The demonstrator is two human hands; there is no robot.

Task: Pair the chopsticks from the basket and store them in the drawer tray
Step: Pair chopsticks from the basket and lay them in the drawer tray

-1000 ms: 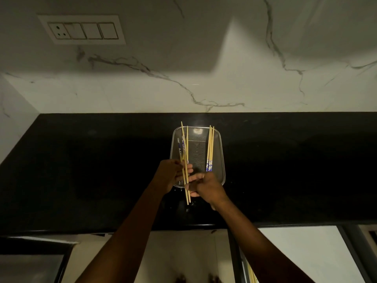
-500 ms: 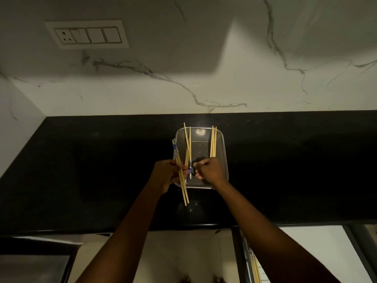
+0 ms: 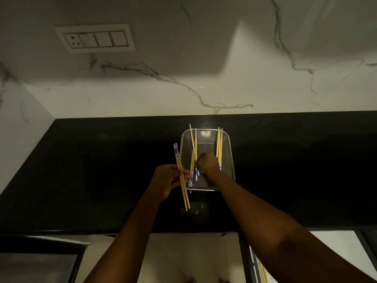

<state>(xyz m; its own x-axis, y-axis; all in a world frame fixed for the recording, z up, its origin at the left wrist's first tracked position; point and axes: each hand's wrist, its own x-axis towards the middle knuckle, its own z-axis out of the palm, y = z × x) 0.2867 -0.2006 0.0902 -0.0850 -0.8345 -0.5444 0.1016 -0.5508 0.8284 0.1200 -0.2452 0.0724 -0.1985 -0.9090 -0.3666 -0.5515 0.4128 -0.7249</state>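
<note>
Hidden: I cannot see the fingertips of the right hand; its back faces me, so the contact with the sticks below is only partly readable.
Cut off: the drawer tray shows only as a pale sliver at the lower right edge, with a few chopstick ends lying in it; its compartments I cannot make out.
Hard to read: the light is dim, and the mesh floor of the basket blurs into the dark table.
Left hand: I see the left hand closed around a held pair of chopsticks, patterned blue-and-white ends up and away, plain tips toward me, raised just left of the basket.
Right hand: curled down inside the basket, fingers pinched at the left loose chopsticks; whether it has them fully gripped I cannot tell.
Basket contents: the left chopsticks cross one another and lean on the far rim; the right chopsticks lie straight along the right side.
Table: black, glossy table, the basket near its middle.
Room: white marble wall with grey veins; a switch plate at upper left.
</note>
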